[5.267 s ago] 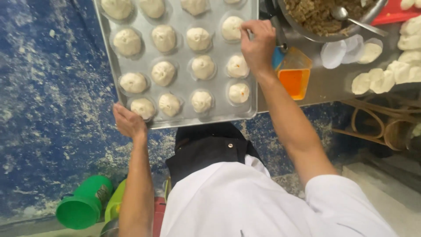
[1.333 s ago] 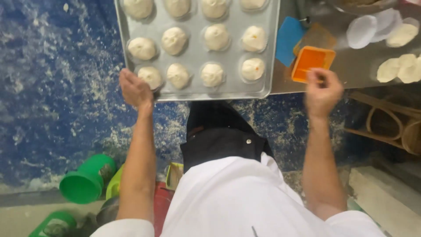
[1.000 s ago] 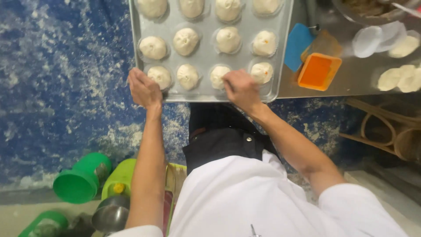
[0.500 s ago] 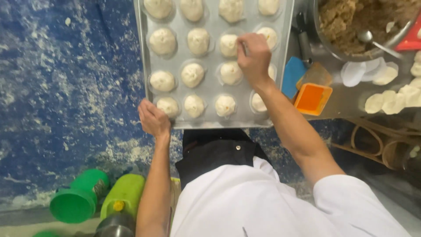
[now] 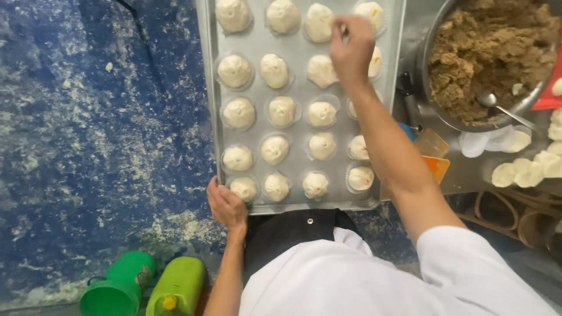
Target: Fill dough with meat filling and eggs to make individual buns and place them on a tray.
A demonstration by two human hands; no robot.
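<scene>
right hand reaching up the tray, left hand bracing the near corner

reaching w/ right hand (image 5: 352,45) to the far rows of the metal tray (image 5: 298,82) now, up from the mid rows half a sec ago and from the near edge a sec ago. stretching the arm diagonally across the tray's right side, covering a couple of buns in the right-hand column. pinching fingertips together just beside the top-right bun (image 5: 372,13), hand mostly closed; cannot tell if anything small is held between the fingers, too blurred. working row by row away from the body, judging by that climb, w/ the nearer rows looking already dealt with.

pressing left hand (image 5: 227,206) on the tray's near-left corner, fingers curled over the rim, nothing lifted, just steadying. staying on that corner same as in the earlier views.

sitting in paper liners, approx four columns of pale dough buns (image 5: 275,149), evenly spaced, none touching. lying partly over the bench edge, tray's near side close to the apron.

resting to the right on the bench: big metal bowl (image 5: 445,111) of brown filling (image 5: 486,52) w/ a spoon (image 5: 503,108) in it, flat dough discs (image 5: 527,169) near it, orange scraper (image 5: 436,167) mostly hidden under the forearm. standing on the blue speckled floor (image 5: 88,146) below-left, two green containers (image 5: 146,287).
</scene>
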